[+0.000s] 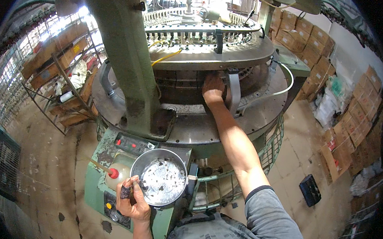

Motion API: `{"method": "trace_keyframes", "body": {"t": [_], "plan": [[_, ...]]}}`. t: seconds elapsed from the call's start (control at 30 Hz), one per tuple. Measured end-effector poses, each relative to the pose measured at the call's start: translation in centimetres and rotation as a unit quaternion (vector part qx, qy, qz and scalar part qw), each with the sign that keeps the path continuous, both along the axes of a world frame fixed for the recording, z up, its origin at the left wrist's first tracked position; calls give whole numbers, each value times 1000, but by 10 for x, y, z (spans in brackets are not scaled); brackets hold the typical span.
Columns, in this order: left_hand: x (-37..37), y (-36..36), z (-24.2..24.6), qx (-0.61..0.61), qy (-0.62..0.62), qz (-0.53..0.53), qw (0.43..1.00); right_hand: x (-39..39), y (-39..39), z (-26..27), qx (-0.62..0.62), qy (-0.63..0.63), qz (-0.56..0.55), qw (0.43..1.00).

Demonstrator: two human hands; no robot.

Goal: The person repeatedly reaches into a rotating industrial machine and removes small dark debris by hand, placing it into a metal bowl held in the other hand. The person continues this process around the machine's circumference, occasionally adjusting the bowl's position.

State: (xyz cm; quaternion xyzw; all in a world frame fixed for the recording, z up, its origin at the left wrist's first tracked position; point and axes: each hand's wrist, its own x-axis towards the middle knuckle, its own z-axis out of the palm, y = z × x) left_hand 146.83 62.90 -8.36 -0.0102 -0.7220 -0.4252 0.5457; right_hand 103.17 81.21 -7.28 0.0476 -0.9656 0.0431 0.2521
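My right hand (213, 86) reaches under the upper metal ring (211, 60) of a circular knitting machine, beside a grey bracket (234, 92). Its fingertips are lost in shadow. At the near left rim of a round metal pan (163, 180), my left hand (133, 199) has its thumb and fingertips together; whether they grip the rim or some small thing is unclear. A dark wrap covers part of one left finger. Dark bits are scattered over the pan's bottom. Left of it stands a translucent bottle (117, 172) with a red cap and a long spout.
Pan and bottle are on a green control box (98, 160) with buttons. A thick green column (126, 59) rises left of my right arm. Green guard rails (217, 180) curve below the machine. Cardboard boxes (314, 41) line the right wall; a black object (310, 190) lies on the floor.
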Motion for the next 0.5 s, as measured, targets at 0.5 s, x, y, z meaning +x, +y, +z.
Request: {"method": "trace_keyframes", "body": {"t": [0.5], "plan": [[-3, -2, 2, -11, 10, 0, 1000, 15, 3, -4, 54, 158, -40, 985]]}}
